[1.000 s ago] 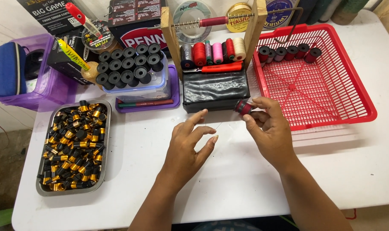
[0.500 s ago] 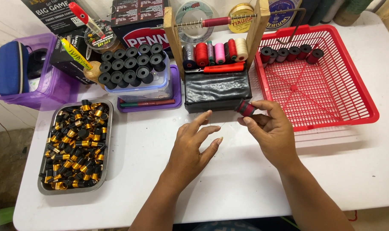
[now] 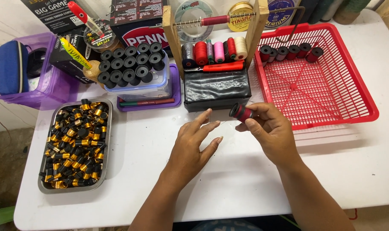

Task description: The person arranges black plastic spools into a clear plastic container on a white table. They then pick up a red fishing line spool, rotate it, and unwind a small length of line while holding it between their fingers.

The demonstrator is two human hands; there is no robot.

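Observation:
My right hand [image 3: 271,130] pinches a small black spool wound with red thread [image 3: 240,112] just in front of a black block [image 3: 216,89] that carries a wooden thread rack [image 3: 173,34]. My left hand [image 3: 194,145] hovers beside it over the white table [image 3: 130,179], fingers spread and holding nothing, its fingertips close to the spool. A thin thread may run between the two hands, but it is too fine to be sure. The rack holds several coloured thread spools [image 3: 214,51].
A red plastic basket [image 3: 352,85] at the right has a row of wound spools [image 3: 290,52] along its far edge. A clear tub of empty black spools [image 3: 130,64] sits behind. A metal tray of black and gold rings [image 3: 74,143] lies at the left, near a purple box [image 3: 32,90].
Both hands have shifted slightly toward the black block. The right hand keeps the red spool, and the left hand's fingers stay spread beside it.

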